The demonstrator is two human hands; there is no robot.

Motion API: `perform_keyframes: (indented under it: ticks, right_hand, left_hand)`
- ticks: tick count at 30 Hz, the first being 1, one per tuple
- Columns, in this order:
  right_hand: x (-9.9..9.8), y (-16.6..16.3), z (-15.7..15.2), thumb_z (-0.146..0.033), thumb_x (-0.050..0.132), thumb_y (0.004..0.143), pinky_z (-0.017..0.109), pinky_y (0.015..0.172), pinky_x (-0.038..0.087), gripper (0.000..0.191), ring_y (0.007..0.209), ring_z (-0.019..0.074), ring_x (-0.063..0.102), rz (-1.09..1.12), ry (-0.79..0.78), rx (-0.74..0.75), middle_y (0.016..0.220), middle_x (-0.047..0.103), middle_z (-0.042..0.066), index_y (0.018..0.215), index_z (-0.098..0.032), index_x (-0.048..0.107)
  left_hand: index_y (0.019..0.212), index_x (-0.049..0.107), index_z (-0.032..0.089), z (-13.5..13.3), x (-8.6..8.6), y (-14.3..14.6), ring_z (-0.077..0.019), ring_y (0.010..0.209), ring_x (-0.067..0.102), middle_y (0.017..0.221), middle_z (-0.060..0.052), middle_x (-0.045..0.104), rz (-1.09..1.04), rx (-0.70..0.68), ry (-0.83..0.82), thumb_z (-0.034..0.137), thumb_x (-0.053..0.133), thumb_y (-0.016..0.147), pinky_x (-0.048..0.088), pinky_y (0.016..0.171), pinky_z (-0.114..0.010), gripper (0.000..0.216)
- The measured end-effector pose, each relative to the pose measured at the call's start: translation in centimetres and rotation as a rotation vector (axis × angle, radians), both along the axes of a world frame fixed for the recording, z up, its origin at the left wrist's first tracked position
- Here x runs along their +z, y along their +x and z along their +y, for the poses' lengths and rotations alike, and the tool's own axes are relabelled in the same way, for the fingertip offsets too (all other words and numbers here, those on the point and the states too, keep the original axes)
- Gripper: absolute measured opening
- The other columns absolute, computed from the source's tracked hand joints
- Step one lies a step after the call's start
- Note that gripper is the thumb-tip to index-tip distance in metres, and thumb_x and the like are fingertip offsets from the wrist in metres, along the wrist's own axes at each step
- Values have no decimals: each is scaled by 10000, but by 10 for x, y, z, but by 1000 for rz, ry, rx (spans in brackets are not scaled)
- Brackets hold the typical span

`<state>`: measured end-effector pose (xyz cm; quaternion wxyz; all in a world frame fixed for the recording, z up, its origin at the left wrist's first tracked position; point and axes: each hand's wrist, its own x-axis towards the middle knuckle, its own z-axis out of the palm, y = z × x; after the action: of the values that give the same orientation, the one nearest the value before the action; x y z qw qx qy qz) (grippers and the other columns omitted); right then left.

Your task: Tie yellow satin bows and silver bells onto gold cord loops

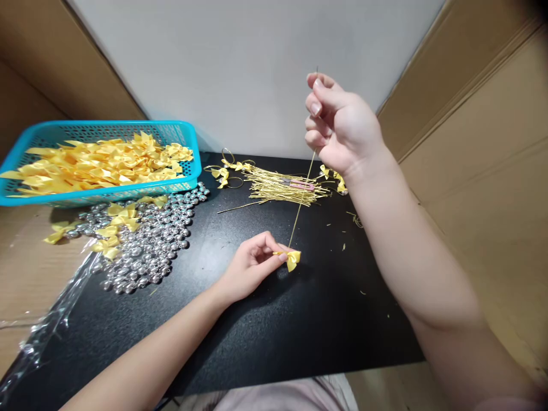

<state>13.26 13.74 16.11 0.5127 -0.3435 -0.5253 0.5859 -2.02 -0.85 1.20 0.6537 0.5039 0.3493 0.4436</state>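
My left hand [257, 262] pinches a small yellow ribbon bow [293, 260] between thumb and fingertips, just above the black table. A gold cord [301, 202] rises taut and slanted from the bow to my right hand [338, 117]. That hand is raised high, its fingers closed around the cord. A thin dark tip that looks like a needle [317, 71] sticks up between the right thumb and forefinger; its lower part is hidden. Behind the cord lies a bundle of gold cord lengths [274, 188], with pink-handled thread snips [302, 185] on top.
A blue plastic basket [197, 165] full of yellow bows [103, 162] stands at the left. In front of it are many silver beads [141, 257] with several bows among them. Bows with gold loops [222, 174] lie at the table's back. Cardboard walls [479, 142] flank the table [334, 319].
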Motion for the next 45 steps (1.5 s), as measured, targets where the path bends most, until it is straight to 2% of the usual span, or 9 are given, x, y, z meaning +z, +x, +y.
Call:
perform_keyframes:
  ticks: [11,15,19,22,27,30,33,39,45]
  right_hand:
    - [-11,4,19,-248,600,874,285,460,132,129,434,82,128,-62,-93,-75,580,344,-68,796,-249,497]
    - [-16,4,13,-191,467,944,282,453,113,127,443,89,102,-3,-178,-125,574,336,-75,824,-228,487]
    - [-23,6,8,-139,391,958,281,471,78,159,478,99,89,41,-171,-74,583,359,-87,849,-208,484]
    - [-30,8,4,-139,391,939,287,501,69,156,504,108,86,21,-147,-68,591,361,-87,848,-212,494]
    - [-55,12,-42,-241,585,832,274,491,125,81,511,97,213,-91,-42,-59,588,328,-79,772,-217,535]
    - [-82,15,-91,-227,717,746,245,487,208,211,525,74,323,-199,-34,18,592,391,-78,699,-189,514]
    - [-107,20,-124,-295,787,687,221,488,227,341,510,62,295,-330,-141,90,575,359,-97,716,-194,463]
    - [-124,22,-130,-439,783,681,227,477,151,344,490,54,213,-413,-219,114,521,300,-96,754,-155,603]
    - [-125,23,-130,-415,786,670,226,470,223,302,490,72,326,-366,-262,78,537,486,-36,699,-160,627]
  left_hand:
    - [761,527,159,0,-2,1,-150,786,719,855,-71,773,-20,-12,-53,307,729,814,529,738,-256,256]
    - [841,555,167,-3,-1,1,-124,722,706,794,-32,760,-30,-14,-73,286,733,813,518,691,-221,216]
    - [1018,595,188,-5,0,1,-130,788,717,897,-35,767,-59,-54,-93,218,760,781,527,715,-215,290]
    - [971,649,171,-7,1,3,-137,809,717,915,-47,765,-66,-81,-105,182,781,748,541,732,-218,260]
    - [951,675,173,-6,3,2,-84,728,691,836,-10,756,-73,19,-151,169,800,729,526,688,-157,254]
    - [1001,662,180,-4,4,1,-78,756,692,862,-4,752,-91,93,-170,172,810,721,530,717,-151,317]
    - [990,657,175,-4,4,1,-95,817,698,896,-10,744,-106,158,-168,175,826,701,542,750,-164,335]
    - [862,677,159,-4,5,2,-98,700,686,814,-6,741,-97,192,-204,211,854,660,544,664,-172,274]
    - [848,728,149,-3,4,-1,-144,729,704,875,-61,773,-87,181,-305,311,833,691,579,706,-245,248]
